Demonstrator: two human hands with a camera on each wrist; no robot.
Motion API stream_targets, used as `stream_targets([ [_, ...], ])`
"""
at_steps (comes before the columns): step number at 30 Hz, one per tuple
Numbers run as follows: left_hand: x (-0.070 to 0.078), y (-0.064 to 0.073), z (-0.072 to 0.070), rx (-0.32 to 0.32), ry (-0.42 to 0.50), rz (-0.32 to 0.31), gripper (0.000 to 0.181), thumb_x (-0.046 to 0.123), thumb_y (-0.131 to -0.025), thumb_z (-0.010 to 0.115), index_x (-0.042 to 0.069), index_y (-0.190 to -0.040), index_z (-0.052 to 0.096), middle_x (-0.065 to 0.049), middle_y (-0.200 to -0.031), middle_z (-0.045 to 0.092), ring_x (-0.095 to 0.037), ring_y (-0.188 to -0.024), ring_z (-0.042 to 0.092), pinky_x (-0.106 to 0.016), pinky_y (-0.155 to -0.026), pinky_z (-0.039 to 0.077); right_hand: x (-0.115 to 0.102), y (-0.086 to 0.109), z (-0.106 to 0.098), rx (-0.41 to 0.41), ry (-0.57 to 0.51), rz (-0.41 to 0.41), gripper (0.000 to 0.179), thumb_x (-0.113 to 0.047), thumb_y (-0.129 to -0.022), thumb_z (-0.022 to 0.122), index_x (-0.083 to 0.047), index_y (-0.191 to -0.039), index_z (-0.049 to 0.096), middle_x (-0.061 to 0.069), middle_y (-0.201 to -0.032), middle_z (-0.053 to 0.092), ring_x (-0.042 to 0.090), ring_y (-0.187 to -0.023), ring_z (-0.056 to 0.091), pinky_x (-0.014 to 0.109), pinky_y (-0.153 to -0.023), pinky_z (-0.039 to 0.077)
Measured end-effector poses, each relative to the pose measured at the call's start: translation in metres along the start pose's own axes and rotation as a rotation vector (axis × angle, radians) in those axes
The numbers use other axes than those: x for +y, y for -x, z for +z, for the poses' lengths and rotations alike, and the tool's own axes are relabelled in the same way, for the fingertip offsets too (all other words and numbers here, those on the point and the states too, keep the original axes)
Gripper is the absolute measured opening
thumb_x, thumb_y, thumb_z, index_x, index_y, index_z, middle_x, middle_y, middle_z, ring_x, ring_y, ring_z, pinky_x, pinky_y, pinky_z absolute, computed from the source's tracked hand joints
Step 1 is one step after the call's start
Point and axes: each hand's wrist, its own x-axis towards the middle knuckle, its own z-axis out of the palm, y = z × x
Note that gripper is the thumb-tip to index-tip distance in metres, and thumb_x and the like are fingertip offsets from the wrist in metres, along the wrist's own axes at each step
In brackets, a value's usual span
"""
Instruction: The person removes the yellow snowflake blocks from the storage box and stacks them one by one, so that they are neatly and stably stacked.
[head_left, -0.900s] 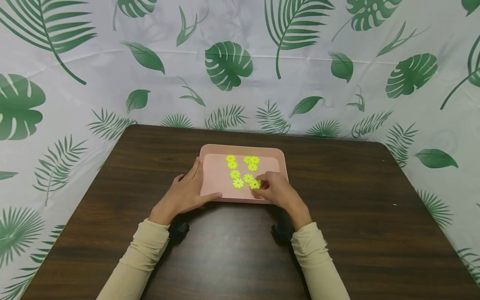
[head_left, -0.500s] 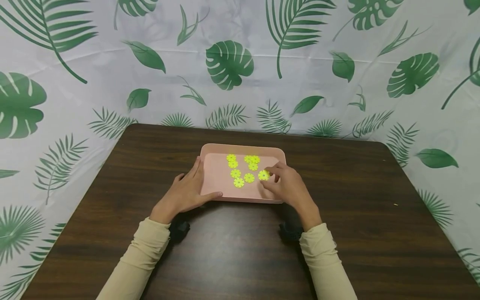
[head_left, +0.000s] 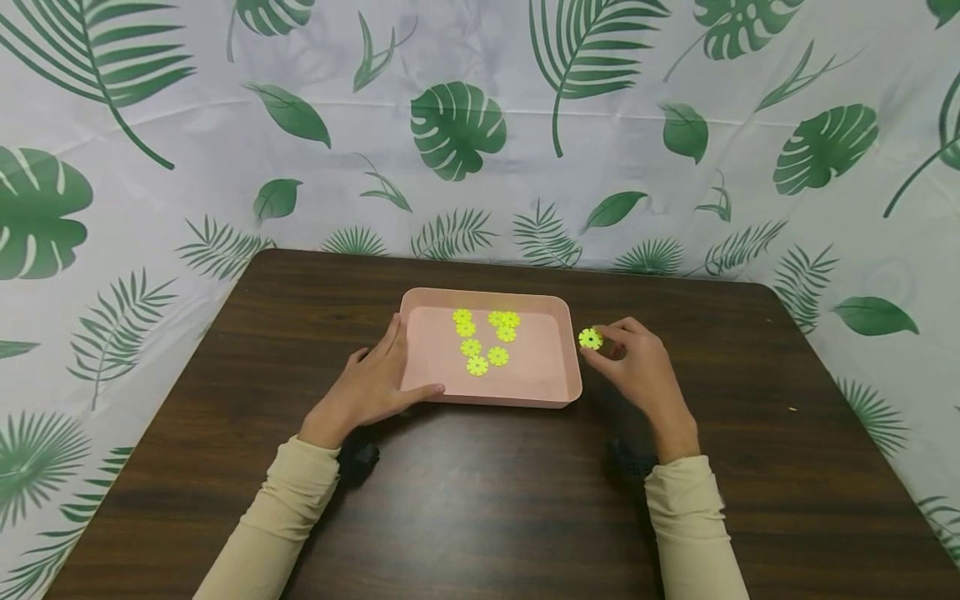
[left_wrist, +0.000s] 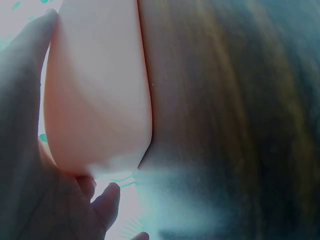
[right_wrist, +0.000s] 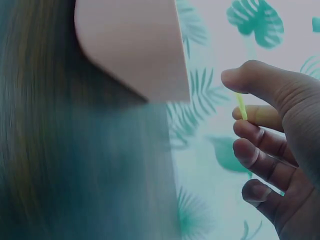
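Note:
A shallow pink tray [head_left: 525, 392] lies on the table with several flat yellow notched discs [head_left: 477, 366] inside, some overlapping. Just right of the tray, my right hand [head_left: 641, 367] pinches one yellow disc [head_left: 590, 338] between thumb and fingertips. The right wrist view shows that disc edge-on as a thin yellow strip [right_wrist: 242, 106], the other fingers loosely bent below it. My left hand [head_left: 367, 383] rests along the tray's left end, fingers straight on the side and thumb over the front rim. In the left wrist view the hand lies against the tray's pink wall [left_wrist: 100, 90].
A dark brown wooden table [head_left: 450, 517] extends around the tray. Behind it hangs a white cloth [head_left: 517, 175] printed with green leaves. A tiny pale scrap [head_left: 792, 409] lies on the table at the right.
My right hand has lifted one yellow disc from the front right of the group and carried it right, past the tray's right edge. The left hand stays put.

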Motion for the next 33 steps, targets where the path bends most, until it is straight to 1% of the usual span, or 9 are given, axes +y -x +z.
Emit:
stream_targets([
  [5,-0.001,-0.001,0.001,0.002,0.001,0.003,0.12,0.078,-0.089,0.053,-0.001,-0.165,0.002,-0.017,-0.172,-0.004,-0.036,-0.155,0.024,-0.073,-0.112,0.026,0.02,0.007,-0.013,0.028,0.025,0.032,0.037,-0.012,-0.087,0.083,0.01,-0.115,0.074,0.019,-0.097,0.064,0.031,-0.078,0.061,0.047,-0.069,0.05],
  [12,-0.001,-0.002,0.0,-0.005,-0.004,0.0,0.121,0.078,-0.089,0.053,0.0,-0.165,0.001,-0.017,-0.172,-0.005,-0.037,-0.154,0.026,-0.073,-0.112,0.025,0.045,0.016,-0.027,0.017,0.047,0.111,0.036,-0.013,-0.091,0.08,0.01,-0.117,0.073,0.024,-0.099,0.064,0.037,-0.082,0.063,0.053,-0.073,0.051],
  [15,-0.001,-0.002,0.001,-0.003,-0.003,0.0,0.122,0.078,-0.088,0.054,0.0,-0.164,0.001,-0.017,-0.172,-0.004,-0.037,-0.154,0.027,-0.073,-0.112,0.025,0.052,0.019,-0.028,-0.023,0.037,0.166,0.038,-0.016,-0.093,0.078,0.011,-0.12,0.071,0.027,-0.104,0.064,0.041,-0.089,0.064,0.058,-0.078,0.052],
  [19,-0.002,-0.002,0.002,-0.004,-0.003,-0.006,0.122,0.079,-0.089,0.053,0.0,-0.164,0.001,-0.017,-0.172,-0.004,-0.037,-0.154,0.027,-0.073,-0.112,0.026,0.06,0.021,-0.025,-0.131,0.034,0.251,0.046,-0.024,-0.098,0.073,0.012,-0.126,0.068,0.031,-0.116,0.063,0.045,-0.1,0.064,0.061,-0.084,0.051],
  [23,-0.002,-0.002,0.003,-0.009,-0.003,-0.012,0.121,0.079,-0.089,0.053,0.0,-0.165,0.0,-0.017,-0.172,-0.005,-0.037,-0.154,0.026,-0.072,-0.113,0.026,0.066,0.023,-0.019,-0.216,0.049,0.288,0.049,-0.027,-0.099,0.071,0.013,-0.128,0.066,0.033,-0.119,0.061,0.047,-0.102,0.062,0.061,-0.084,0.051],
  [27,-0.002,-0.002,0.004,-0.01,0.002,-0.013,0.121,0.079,-0.088,0.053,0.001,-0.165,0.0,-0.016,-0.172,-0.005,-0.036,-0.155,0.025,-0.072,-0.113,0.025,0.069,0.023,-0.016,-0.238,0.053,0.296,0.048,-0.023,-0.099,0.072,0.014,-0.127,0.065,0.033,-0.115,0.061,0.044,-0.098,0.061,0.059,-0.083,0.05],
  [33,-0.002,-0.002,0.003,-0.004,0.001,-0.009,0.122,0.079,-0.088,0.053,0.001,-0.165,0.0,-0.016,-0.172,-0.005,-0.037,-0.154,0.026,-0.073,-0.112,0.025,0.072,0.023,-0.016,-0.235,0.052,0.285,0.047,-0.02,-0.098,0.072,0.015,-0.129,0.064,0.034,-0.114,0.06,0.046,-0.099,0.061,0.06,-0.084,0.05],
])
